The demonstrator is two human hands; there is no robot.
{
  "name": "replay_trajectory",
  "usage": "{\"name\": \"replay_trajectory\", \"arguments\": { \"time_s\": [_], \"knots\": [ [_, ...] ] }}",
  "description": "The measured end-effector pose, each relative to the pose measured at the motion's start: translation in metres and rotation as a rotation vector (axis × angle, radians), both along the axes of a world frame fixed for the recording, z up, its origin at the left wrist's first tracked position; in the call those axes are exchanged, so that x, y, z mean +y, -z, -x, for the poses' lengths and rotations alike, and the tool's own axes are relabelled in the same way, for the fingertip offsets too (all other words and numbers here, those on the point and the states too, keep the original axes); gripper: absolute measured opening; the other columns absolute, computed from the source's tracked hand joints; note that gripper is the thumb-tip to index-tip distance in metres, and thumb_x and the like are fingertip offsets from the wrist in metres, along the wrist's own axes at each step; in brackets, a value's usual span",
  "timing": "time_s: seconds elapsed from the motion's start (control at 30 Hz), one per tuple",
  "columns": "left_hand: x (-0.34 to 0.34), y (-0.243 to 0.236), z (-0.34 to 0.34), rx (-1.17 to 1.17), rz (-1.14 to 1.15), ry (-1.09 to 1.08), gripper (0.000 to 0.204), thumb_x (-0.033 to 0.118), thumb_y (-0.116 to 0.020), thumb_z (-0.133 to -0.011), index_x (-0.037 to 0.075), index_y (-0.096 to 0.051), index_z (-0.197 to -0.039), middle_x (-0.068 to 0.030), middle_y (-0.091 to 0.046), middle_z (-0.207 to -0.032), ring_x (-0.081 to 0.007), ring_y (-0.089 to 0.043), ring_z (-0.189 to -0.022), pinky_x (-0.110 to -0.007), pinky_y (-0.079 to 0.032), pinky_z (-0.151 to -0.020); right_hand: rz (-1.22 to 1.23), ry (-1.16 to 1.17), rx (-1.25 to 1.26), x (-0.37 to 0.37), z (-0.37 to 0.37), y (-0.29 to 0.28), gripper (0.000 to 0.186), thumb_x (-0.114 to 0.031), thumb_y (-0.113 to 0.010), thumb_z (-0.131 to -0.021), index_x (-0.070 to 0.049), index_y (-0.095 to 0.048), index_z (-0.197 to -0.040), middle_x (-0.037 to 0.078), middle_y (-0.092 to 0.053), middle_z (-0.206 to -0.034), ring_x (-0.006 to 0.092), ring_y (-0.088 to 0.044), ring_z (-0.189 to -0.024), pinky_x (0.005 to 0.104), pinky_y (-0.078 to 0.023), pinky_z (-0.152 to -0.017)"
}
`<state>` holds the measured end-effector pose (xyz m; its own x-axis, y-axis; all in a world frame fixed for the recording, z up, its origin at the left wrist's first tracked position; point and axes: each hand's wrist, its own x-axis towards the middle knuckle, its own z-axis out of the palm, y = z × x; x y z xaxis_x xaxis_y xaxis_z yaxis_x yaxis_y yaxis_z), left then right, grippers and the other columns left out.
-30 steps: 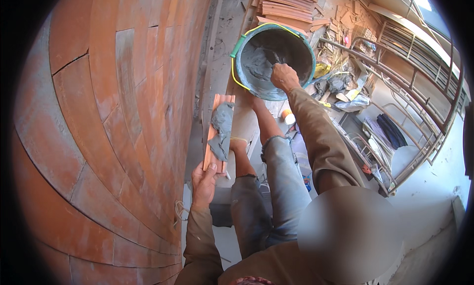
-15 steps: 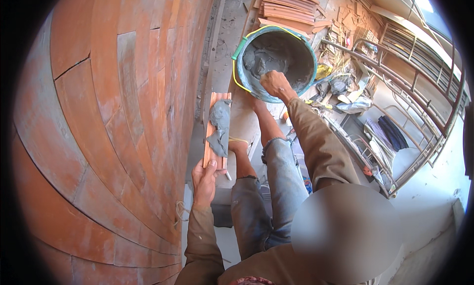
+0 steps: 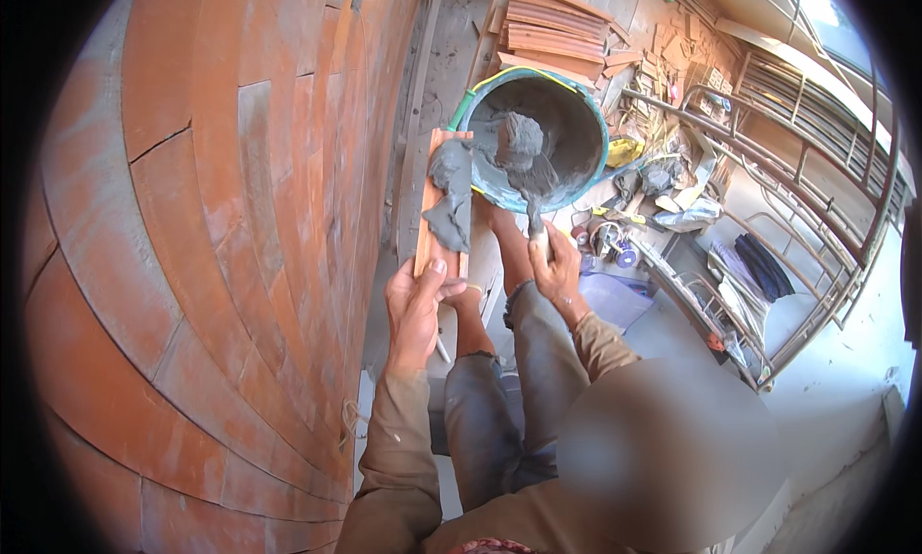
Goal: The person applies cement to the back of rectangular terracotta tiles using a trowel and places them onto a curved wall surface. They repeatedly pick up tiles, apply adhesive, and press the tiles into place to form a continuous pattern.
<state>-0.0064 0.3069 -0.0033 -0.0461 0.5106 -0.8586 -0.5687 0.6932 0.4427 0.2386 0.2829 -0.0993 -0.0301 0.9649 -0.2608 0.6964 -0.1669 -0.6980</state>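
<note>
From the middle of your view, a rusty tubular metal frame (image 3: 730, 141) runs from two o'clock round to nearly four. At three you have a dark folded cloth (image 3: 764, 264) among its bars. A yellow packet (image 3: 626, 152) lies at your two o'clock, crumpled silvery plastic (image 3: 690, 215) nearer three, and a bluish sheet (image 3: 615, 301) just past three. Your seven o'clock shows a looped cord (image 3: 350, 421).
</note>
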Motion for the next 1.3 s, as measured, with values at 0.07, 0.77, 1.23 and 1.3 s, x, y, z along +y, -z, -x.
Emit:
{"name": "replay_trajectory", "arguments": {
  "time_s": [0.07,0.77,1.23,1.3],
  "knots": [
    [0.017,-0.001,-0.004,0.003,-0.014,0.029,0.026,0.02,-0.061,-0.1,-0.004,-0.062,-0.112,-0.0053,-0.063,-0.096,-0.0145,-0.066,-0.082,-0.03,-0.058,-0.074,0.019,0.056,0.04,-0.001,0.015,-0.022,0.044,-0.015,-0.067,-0.089,0.001,-0.057,-0.129,0.022,-0.066,-0.101,0.0359,-0.067,-0.088,0.0418,-0.053,-0.079],
    [0.114,-0.025,0.006,0.194,-0.352,0.41,0.029,0.017,-0.065,-0.098,-0.007,-0.063,-0.115,-0.0086,-0.069,-0.101,-0.0118,-0.066,-0.092,-0.028,-0.058,-0.079,-0.241,0.073,0.309,-0.014,0.02,0.016,0.046,-0.004,-0.075,-0.08,-0.002,-0.053,-0.12,0.021,-0.06,-0.106,0.0357,-0.064,-0.088,0.0422,-0.054,-0.075],
    [0.082,0.001,0.022,0.302,-0.18,0.545,0.022,0.01,-0.063,-0.096,-0.007,-0.066,-0.11,-0.0083,-0.069,-0.093,-0.0115,-0.066,-0.082,-0.029,-0.059,-0.069,0.116,-0.384,-0.019,0.111,-0.019,-0.087,0.04,-0.021,-0.072,-0.082,-0.009,-0.064,-0.119,0.012,-0.065,-0.091,0.0323,-0.067,-0.078,0.0415,-0.054,-0.064],
    [0.077,0.001,0.022,0.251,-0.123,0.48,0.023,0.011,-0.063,-0.096,-0.006,-0.067,-0.11,-0.0092,-0.069,-0.094,-0.0124,-0.067,-0.082,-0.029,-0.06,-0.07,0.075,-0.393,-0.02,0.096,-0.019,-0.084,0.041,-0.019,-0.072,-0.081,-0.009,-0.064,-0.119,0.011,-0.065,-0.092,0.0309,-0.067,-0.08,0.0414,-0.054,-0.065]
  ]
}}
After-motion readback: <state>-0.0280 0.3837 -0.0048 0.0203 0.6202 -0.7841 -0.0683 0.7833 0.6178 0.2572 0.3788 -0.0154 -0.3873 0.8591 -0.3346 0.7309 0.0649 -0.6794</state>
